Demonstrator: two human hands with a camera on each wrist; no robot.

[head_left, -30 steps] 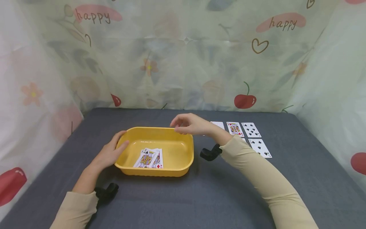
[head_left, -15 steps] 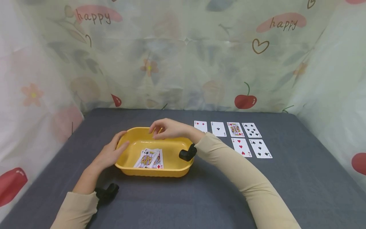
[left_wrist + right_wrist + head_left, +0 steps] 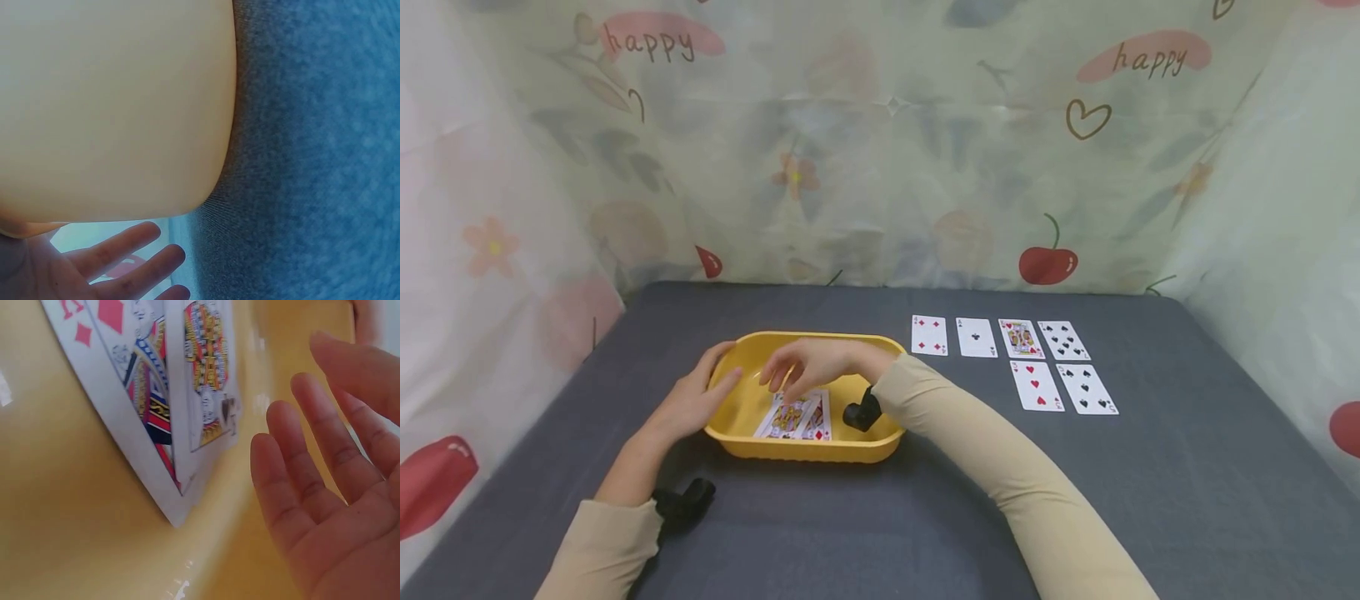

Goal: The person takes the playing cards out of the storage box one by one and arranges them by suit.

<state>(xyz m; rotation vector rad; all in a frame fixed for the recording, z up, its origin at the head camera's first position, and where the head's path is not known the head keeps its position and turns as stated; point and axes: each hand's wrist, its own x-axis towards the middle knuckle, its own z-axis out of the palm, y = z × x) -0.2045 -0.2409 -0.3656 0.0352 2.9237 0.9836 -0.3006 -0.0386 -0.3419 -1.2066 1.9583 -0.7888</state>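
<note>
In the head view, our loosely spread right hand (image 3: 814,366) seemingly reaches for cards (image 3: 786,423) inside the yellow tub (image 3: 808,452); in the left wrist's, our left hand (image 3: 81,270) spreads against it; in the right's, we judge they need pinching

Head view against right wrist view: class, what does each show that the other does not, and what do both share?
Only the head view: six cards laid out on the dark table, and the beige sleeves. Only the right wrist view: the palm side of the right hand. Both: that hand, the yellow tray and the overlapping face cards inside it.
</note>
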